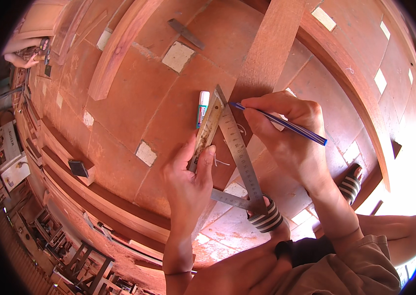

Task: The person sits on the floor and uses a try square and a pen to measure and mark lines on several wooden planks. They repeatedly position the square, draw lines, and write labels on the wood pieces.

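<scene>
My left hand [188,172] is closed around the stock of a metal triangle square [240,152], whose graduated edge slants down to the right. The square's top corner lies against the end of a wooden board [272,49]. A blue striped pen [296,129] is pinched in my right hand [291,132], its tip close to the square's edge near that corner. Whether the tip touches the wood I cannot tell. Beside the stock is a small teal tube with a white cap [202,108]; whether my left fingers hold it or it lies beyond them is unclear.
Wooden beams lie at upper left [124,44] and in a curve at right [350,73]. A flat metal blade [186,33] lies on the tiled floor. Stacked timber at left carries a dark box [78,168]. Another person's hand [31,61] shows at far left. My striped sandals are below.
</scene>
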`<state>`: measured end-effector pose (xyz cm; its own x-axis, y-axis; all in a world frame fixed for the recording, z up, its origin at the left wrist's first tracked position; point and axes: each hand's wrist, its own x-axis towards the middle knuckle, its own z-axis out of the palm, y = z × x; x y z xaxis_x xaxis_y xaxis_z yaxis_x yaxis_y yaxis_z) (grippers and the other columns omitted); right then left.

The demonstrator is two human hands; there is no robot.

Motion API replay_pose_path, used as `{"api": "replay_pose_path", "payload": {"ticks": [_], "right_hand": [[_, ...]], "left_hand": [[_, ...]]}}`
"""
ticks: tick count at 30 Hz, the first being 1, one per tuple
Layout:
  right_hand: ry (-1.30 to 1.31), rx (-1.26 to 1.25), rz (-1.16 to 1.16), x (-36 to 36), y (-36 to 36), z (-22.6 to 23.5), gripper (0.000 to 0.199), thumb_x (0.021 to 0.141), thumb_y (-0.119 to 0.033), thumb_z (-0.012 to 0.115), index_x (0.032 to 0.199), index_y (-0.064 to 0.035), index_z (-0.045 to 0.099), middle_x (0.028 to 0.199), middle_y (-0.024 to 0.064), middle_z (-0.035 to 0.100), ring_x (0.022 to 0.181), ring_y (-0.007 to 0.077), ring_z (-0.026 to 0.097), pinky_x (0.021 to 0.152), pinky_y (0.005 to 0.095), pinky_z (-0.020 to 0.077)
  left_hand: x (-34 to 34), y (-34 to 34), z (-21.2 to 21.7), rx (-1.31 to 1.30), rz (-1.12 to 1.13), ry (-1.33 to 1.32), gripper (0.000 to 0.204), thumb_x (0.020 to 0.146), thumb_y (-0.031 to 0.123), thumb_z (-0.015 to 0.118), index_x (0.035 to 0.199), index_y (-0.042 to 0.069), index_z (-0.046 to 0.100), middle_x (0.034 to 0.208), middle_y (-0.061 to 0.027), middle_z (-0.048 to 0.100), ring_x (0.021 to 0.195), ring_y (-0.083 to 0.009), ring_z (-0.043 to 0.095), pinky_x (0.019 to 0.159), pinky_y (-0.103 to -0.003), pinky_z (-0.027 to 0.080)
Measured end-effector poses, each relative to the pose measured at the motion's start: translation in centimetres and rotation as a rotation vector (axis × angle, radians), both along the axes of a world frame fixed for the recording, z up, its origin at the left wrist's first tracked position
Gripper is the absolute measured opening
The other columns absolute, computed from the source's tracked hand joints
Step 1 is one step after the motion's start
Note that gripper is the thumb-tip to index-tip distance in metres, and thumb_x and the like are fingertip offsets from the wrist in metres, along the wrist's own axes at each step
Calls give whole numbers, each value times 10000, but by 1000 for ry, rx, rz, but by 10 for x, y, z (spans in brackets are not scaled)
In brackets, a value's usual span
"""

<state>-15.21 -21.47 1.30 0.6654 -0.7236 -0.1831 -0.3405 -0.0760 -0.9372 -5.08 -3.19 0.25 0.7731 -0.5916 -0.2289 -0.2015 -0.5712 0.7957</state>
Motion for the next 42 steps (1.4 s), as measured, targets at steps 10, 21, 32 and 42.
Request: {"api": "replay_pose_path", "payload": {"ticks": [10,21,32,42], "right_hand": [[30,-27,28,0,-1,-1,164,917,-32,801,1070,22,831,919,134,790,817,137,733,722,282,570],[-48,-54,-27,2,0,-8,176,855,-83,833,1019,-23,854,854,181,778,723,244,767,687,349,584],[14,-160,59,0,1,-3,175,917,-47,799,1078,9,836,898,144,800,826,158,749,739,304,571],[114,-72,226,-15,-6,15,194,896,-102,749,1015,29,829,873,132,800,755,170,747,695,320,574]], "left_hand": [[2,0,6,42,-5,64,348,1039,136,759,1281,-110,714,929,-88,719,845,-112,659,756,-282,540],[1,-2,2,2,-3,-15,341,1005,92,764,1311,-56,740,831,-126,725,727,-142,684,662,-340,532],[-1,-1,-1,-20,5,39,348,1026,117,755,1302,-92,722,876,-114,728,792,-127,676,704,-308,541],[3,0,2,15,-24,23,333,1048,141,747,1245,-125,719,905,-99,731,846,-121,661,770,-297,554]]}}
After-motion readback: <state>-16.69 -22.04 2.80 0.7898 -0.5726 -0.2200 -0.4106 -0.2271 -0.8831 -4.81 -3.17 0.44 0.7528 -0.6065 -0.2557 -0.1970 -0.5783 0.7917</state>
